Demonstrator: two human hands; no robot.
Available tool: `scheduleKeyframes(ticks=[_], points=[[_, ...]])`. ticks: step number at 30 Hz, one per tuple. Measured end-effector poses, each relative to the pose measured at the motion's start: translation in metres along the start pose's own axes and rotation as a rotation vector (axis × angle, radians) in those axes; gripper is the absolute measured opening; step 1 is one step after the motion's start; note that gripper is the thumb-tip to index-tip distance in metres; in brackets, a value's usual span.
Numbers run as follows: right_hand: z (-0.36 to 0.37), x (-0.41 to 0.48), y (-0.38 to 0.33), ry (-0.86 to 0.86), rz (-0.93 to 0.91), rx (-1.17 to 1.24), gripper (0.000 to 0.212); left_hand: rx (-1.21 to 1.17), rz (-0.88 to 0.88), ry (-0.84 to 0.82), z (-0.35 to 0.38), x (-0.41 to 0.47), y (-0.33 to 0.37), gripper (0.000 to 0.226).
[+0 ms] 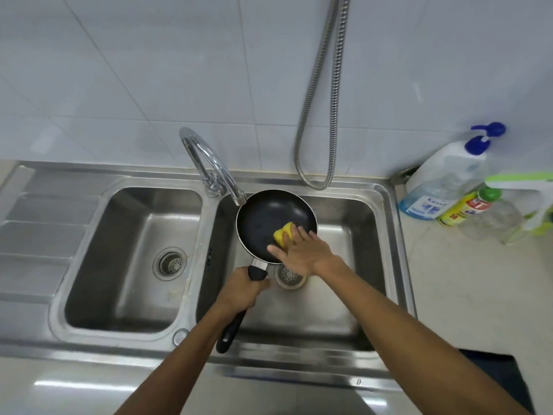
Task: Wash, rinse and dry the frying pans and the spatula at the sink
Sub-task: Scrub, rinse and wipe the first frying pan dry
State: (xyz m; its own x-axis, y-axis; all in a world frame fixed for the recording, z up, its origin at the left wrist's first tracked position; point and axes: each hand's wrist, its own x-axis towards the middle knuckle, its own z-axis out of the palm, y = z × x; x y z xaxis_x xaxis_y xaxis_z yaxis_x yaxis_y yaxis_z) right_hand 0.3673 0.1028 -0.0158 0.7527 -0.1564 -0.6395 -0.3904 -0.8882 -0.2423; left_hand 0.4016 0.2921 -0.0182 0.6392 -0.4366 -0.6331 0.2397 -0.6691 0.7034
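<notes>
Black frying pan (269, 220), yellow sponge (282, 233), blue pump bottle (446, 181), steel-grey sink (344, 187)

My left hand (242, 290) and my right hand (302, 253) are bare, and so are both wrists; my left forearm (179, 354) and my right forearm (419, 333) are uncovered all the way to the bottom edge of the view, so whatever I wear higher up is out of sight; both forearms are lean and smooth, broadening toward the elbow; the fingers of my right hand are long and slim; knuckles and tendons show faintly on its back; my nails are too small to make out.
</notes>
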Motion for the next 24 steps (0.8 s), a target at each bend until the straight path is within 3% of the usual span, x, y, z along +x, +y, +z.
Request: scheduleKeyframes(ticks=[5, 11, 18, 24], points=[[0.019, -0.009, -0.044, -0.021, -0.105, 0.318, 0.085, 0.185, 0.087, -0.054, 0.015, -0.001, -0.004, 0.012], [0.0, -0.005, -0.042, 0.08, -0.127, 0.614, 0.024, 0.192, 0.023, -0.018, 0.017, -0.004, -0.007, 0.021], [0.008, -0.01, -0.013, 0.036, -0.056, 0.598, 0.006, 0.05, -0.065, -0.026, 0.023, -0.009, -0.013, 0.027], [-0.003, -0.02, 0.037, 0.253, 0.107, 0.894, 0.004, -0.027, -0.1, -0.05, 0.028, -0.013, -0.025, 0.033]])
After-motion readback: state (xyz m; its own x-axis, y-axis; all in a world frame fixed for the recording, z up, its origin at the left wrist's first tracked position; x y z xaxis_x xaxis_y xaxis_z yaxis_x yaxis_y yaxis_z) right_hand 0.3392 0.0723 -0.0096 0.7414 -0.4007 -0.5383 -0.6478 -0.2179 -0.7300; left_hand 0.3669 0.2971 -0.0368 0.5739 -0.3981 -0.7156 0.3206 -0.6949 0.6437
